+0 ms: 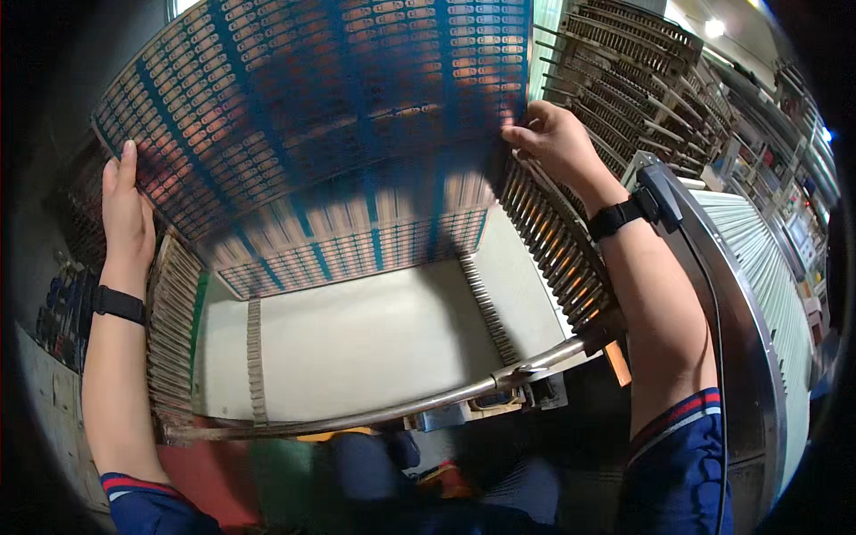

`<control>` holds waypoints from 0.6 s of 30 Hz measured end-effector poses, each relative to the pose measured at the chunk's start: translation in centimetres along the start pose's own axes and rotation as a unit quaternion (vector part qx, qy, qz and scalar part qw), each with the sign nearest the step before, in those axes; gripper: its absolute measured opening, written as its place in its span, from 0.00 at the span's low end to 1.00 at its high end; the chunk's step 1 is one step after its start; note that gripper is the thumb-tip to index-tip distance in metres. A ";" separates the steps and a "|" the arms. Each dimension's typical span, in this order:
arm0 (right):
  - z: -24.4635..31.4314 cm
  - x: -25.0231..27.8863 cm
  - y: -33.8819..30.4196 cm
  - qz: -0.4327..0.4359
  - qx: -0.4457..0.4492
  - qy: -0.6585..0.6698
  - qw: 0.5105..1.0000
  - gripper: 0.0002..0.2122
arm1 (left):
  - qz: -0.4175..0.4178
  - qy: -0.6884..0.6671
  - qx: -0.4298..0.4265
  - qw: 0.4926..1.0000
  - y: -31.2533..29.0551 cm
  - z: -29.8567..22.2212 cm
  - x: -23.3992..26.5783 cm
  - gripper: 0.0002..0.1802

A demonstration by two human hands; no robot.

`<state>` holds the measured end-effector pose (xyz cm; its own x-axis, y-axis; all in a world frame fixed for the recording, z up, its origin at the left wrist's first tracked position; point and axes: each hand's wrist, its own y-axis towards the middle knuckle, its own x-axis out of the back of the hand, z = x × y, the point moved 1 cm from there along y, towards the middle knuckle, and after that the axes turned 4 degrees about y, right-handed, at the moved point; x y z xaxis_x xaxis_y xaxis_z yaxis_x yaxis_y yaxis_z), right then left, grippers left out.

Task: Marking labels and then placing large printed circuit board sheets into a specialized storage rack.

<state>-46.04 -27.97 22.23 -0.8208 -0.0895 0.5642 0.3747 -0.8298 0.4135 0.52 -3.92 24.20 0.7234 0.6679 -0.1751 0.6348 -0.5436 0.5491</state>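
Note:
A large blue circuit board panel point(348, 116) with rows of small copper-coloured patterns stands tilted in front of me. My left hand point(127, 209) holds its left edge, fingers pointing up along it. At the opposite edge my right hand point(557, 143) pinches the panel between thumb and fingers. Below is a rack with a pale base point(366, 343), a slotted left side point(172, 325) and a coiled, slotted right side point(562, 254). A lower band of patterned board point(357, 254) reaches the rack's base; whether it is a separate panel I cannot tell.
Two notched strips point(256, 361) point(489, 308) run along the base. A metal bar point(428, 397) crosses the rack's near side. More slotted racks point(624, 76) stand at the upper right, and a pale ribbed surface with a metal rim point(740, 232) lies beyond my right arm.

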 end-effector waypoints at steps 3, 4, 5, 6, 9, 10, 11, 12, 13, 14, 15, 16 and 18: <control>0.5 0.8 0.1 -0.041 0.029 -0.018 0.999 0.16 | -0.055 0.026 0.001 0.998 0.4 0.4 0.0 0.19; 0.6 0.8 0.4 -0.037 0.032 -0.016 0.999 0.16 | -0.060 0.029 0.001 0.998 0.6 0.5 0.6 0.19; 0.7 0.8 0.7 -0.068 0.063 0.000 0.996 0.16 | 0.003 -0.004 -0.001 1.000 0.8 0.5 1.4 0.20; 1.0 0.7 0.9 -0.098 0.094 0.017 0.991 0.17 | 0.064 -0.035 -0.003 0.997 1.0 0.4 2.2 0.20; 1.7 -0.4 -0.1 -0.079 0.049 0.062 0.994 0.20 | 0.060 -0.040 -0.002 0.997 0.2 0.4 2.2 0.16; 0.8 0.3 0.0 -0.066 0.050 0.057 0.995 0.19 | 0.044 -0.048 0.001 0.998 0.4 0.1 1.7 0.15; -0.3 1.2 -0.5 -0.063 0.077 0.068 0.993 0.17 | 0.028 -0.058 -0.007 0.998 0.1 0.2 0.6 0.14; -1.4 1.0 -0.9 -0.049 0.074 0.122 0.989 0.15 | 0.014 -0.069 -0.015 0.997 0.0 0.5 0.1 0.13; -0.6 0.5 -1.6 -0.047 0.051 0.083 0.994 0.14 | 0.032 -0.066 -0.027 0.997 0.0 0.4 0.9 0.15; -0.3 0.3 -1.9 -0.037 0.033 0.113 0.992 0.13 | -0.002 -0.047 -0.030 0.998 -0.2 0.2 0.9 0.14; 0.0 0.1 -1.9 -0.024 0.024 0.120 0.992 0.14 | -0.021 -0.041 -0.034 0.998 -0.5 -0.1 0.8 0.14; 0.2 0.5 -2.1 -0.019 0.010 0.117 0.993 0.14 | -0.032 -0.046 -0.035 0.998 -0.5 0.0 0.3 0.14; -0.6 0.2 -1.8 -0.017 0.042 0.140 0.989 0.14 | -0.021 -0.050 -0.044 0.998 -0.6 -0.5 0.5 0.15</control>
<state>-47.20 -26.85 21.16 -0.9165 -0.2207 0.3337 0.3694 -0.7870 0.4942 0.36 -3.04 24.24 0.7231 0.6328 -0.2769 0.6415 -0.4666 0.6089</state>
